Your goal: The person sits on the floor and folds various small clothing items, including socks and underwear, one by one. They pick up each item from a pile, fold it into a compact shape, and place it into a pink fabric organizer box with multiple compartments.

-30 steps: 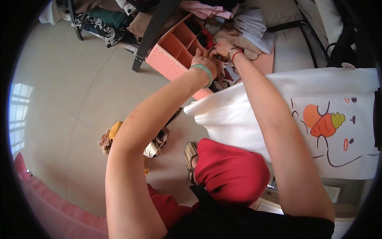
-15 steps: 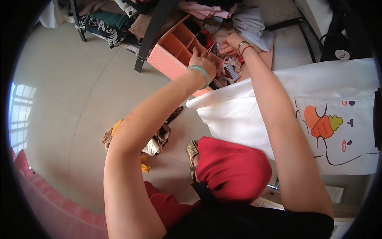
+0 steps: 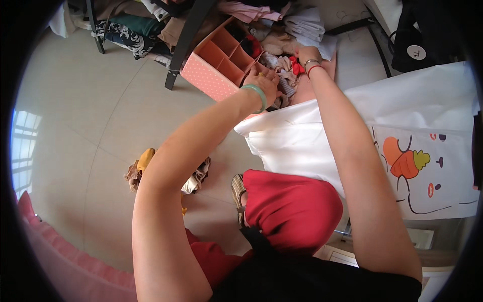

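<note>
My left hand (image 3: 262, 83), with a green bangle at its wrist, reaches over the near end of the pink dotted storage box (image 3: 211, 80). Its fingers are spread, and the tips rest among small crumpled clothes (image 3: 288, 83) beside the box's compartments. To the right, my right hand (image 3: 309, 54) is closed, with a silver bracelet and a red cord on its wrist. A bright red piece of cloth (image 3: 297, 66) hangs at its fingers. The fingertips themselves are hidden. Dark and red items (image 3: 251, 45) fill some far compartments; the left ones look bare inside.
Folded clothes (image 3: 133, 35) lie on a low rack with dark legs (image 3: 183, 45). White folded cloth (image 3: 306, 25) sits beyond my right hand. A white printed fabric (image 3: 297, 136) drapes at the right. Several loose garments (image 3: 146, 160) lie on the tiled floor left of my shoe (image 3: 237, 196).
My right hand has shifted slightly right and closed, and the red cloth now shows at its fingers. My left hand has moved a little toward the loose clothes. The view has shifted slightly.
</note>
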Action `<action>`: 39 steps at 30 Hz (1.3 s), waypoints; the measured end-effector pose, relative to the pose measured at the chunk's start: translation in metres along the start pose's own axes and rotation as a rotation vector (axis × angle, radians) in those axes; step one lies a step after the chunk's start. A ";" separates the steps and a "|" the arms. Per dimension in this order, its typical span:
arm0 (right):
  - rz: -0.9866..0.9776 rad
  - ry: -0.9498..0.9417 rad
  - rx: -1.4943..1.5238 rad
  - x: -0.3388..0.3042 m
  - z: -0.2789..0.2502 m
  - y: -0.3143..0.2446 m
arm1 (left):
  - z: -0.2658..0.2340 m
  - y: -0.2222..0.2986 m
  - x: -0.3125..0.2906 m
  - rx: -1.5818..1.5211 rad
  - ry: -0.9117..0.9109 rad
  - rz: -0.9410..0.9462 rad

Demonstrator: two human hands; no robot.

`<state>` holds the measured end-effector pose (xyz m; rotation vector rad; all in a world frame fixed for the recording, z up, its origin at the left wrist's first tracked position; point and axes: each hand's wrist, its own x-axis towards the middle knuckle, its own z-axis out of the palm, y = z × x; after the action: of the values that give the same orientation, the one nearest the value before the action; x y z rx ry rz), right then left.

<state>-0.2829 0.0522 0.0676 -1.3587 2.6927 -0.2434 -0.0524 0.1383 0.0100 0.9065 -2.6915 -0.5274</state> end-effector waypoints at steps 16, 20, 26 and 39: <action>-0.262 -0.319 -0.362 -0.042 0.030 -0.001 | 0.022 0.003 -0.008 -0.018 -0.067 0.091; -0.277 -0.398 -0.385 -0.025 0.015 0.015 | 0.014 0.008 -0.008 -0.046 -0.107 0.098; -0.308 -0.177 -0.431 -0.041 0.029 0.007 | 0.014 0.015 -0.015 0.042 -0.084 0.096; -0.108 -0.169 -0.415 -0.053 0.016 -0.008 | 0.031 0.035 -0.022 -0.021 0.083 0.119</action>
<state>-0.2424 0.0886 0.0556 -1.5449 2.6217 0.4276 -0.0647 0.1862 -0.0062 0.7407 -2.6402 -0.4805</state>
